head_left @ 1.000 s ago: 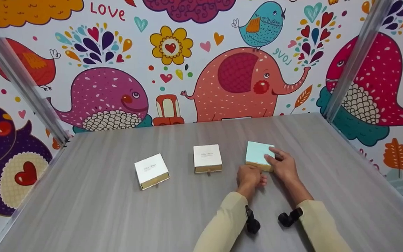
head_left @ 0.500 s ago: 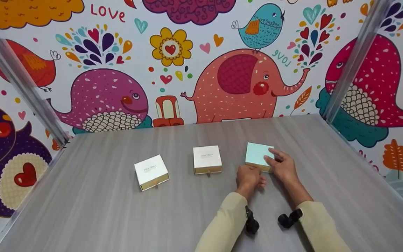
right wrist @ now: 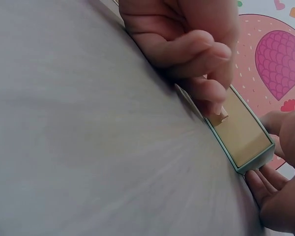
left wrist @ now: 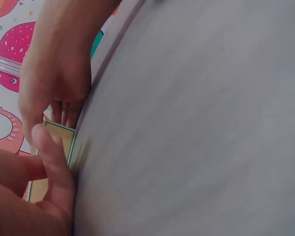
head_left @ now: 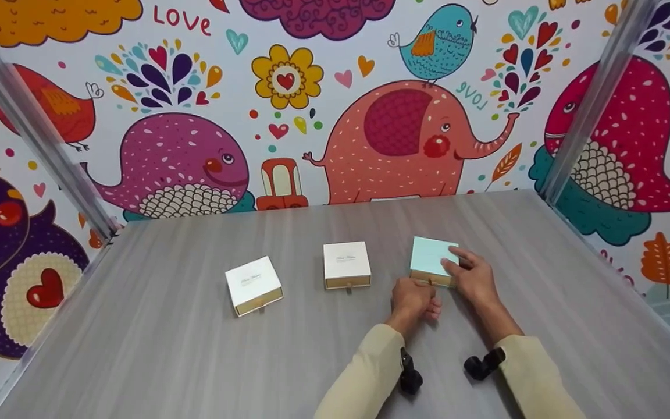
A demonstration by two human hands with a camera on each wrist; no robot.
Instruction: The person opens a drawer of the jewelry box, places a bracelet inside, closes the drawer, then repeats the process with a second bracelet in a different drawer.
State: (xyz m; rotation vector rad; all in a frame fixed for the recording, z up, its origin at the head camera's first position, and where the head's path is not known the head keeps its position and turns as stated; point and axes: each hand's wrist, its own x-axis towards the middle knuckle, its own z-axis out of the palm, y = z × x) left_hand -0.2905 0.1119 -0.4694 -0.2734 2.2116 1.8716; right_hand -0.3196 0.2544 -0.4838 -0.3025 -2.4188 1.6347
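A mint-green drawer box point(head_left: 431, 254) with a gold front lies at the right of the table. My right hand point(head_left: 476, 278) grips it by its right side, thumb on the lid. My left hand point(head_left: 413, 298) is at the gold front, fingers curled. In the right wrist view, the left fingertips pinch a small brown pull tab point(right wrist: 222, 117) on the gold drawer front point(right wrist: 243, 130). The left wrist view shows the gold front point(left wrist: 39, 189) partly hidden behind the left fingers.
Two white drawer boxes with gold fronts lie to the left, one in the middle point(head_left: 346, 262) and one farther left, turned at an angle point(head_left: 252, 282). The grey wood-grain table point(head_left: 184, 349) meets a patterned wall point(head_left: 288, 139) at the back.
My left hand has shifted slightly left, and more of the tab shows at the green box's front. The right hand keeps its grip, and the white boxes stay put.
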